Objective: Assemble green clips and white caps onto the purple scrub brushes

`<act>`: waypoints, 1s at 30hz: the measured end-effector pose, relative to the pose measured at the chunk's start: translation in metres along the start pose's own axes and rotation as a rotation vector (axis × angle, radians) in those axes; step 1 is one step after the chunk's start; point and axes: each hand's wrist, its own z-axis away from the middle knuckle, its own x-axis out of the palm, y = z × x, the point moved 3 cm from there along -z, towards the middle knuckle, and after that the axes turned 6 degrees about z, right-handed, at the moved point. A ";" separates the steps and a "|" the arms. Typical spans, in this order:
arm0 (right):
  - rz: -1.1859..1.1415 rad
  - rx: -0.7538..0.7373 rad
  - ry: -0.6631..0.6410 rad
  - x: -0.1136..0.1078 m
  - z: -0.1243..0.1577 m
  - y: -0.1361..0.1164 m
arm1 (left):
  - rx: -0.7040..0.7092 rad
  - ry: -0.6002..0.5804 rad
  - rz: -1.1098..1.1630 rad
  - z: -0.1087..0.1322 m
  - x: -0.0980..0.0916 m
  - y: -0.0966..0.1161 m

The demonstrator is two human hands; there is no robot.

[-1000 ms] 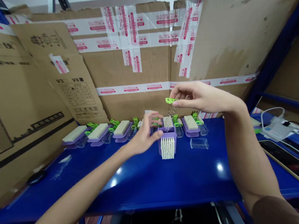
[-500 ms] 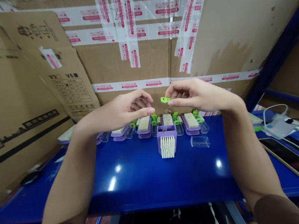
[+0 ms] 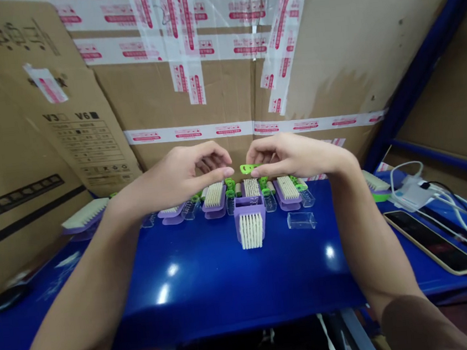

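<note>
My right hand (image 3: 298, 154) pinches a small flat lime-green plastic piece (image 3: 247, 169) with holes in it between thumb and fingers, above the table. Facing it, my left hand (image 3: 189, 168) is raised with its fingers curled and the thumb apart from them; it holds nothing I can see. Below and between the hands stands a purple brush (image 3: 238, 219) with cream bristles toward me and an open compartment at its top. A clear plastic cover (image 3: 301, 221) lies to its right.
Behind stands a row of similar purple brushes (image 3: 288, 188), with green pieces and clear covers between them. Cardboard (image 3: 175, 92) walls the back of the blue table (image 3: 212, 288). A phone (image 3: 432, 242) and a white charger with cables (image 3: 414, 192) lie at the right.
The view has shifted slightly right, so things appear farther left. My right hand and the green piece are lower in the picture; the grip on the piece is unchanged.
</note>
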 end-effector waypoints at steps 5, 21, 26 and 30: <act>-0.004 -0.007 -0.014 0.002 -0.002 -0.001 | -0.016 -0.063 -0.035 -0.003 0.011 -0.002; 0.001 0.009 -0.105 0.011 -0.007 0.000 | -0.042 -0.103 -0.156 -0.002 0.016 -0.017; -0.001 0.015 -0.086 0.013 -0.007 0.001 | -0.049 -0.137 -0.147 -0.003 0.017 -0.023; 0.066 0.037 -0.138 0.017 -0.009 0.003 | -0.086 -0.148 -0.127 -0.003 0.018 -0.020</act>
